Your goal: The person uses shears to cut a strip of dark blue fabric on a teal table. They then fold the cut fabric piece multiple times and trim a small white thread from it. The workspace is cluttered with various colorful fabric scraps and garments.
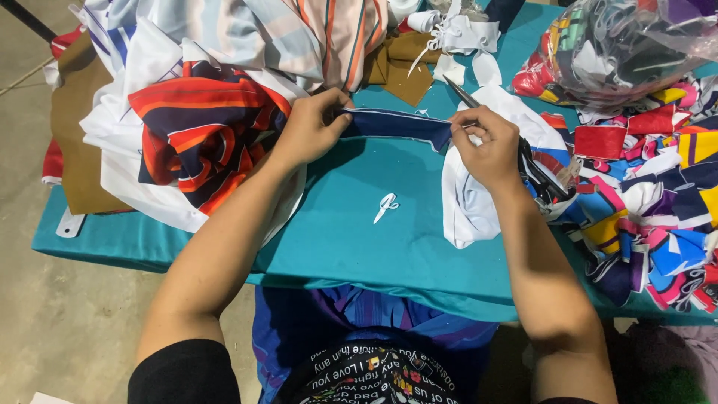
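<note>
Navy strip hides scissors partly under right hand.

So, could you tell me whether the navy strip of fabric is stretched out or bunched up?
Stretched out: the navy strip runs taut between the left hand and right hand, each pinching one end.

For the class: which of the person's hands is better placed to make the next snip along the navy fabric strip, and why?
Probably the right hand: it already holds the scissors at the end of the navy strip. The left hand pinches the other end.
</note>
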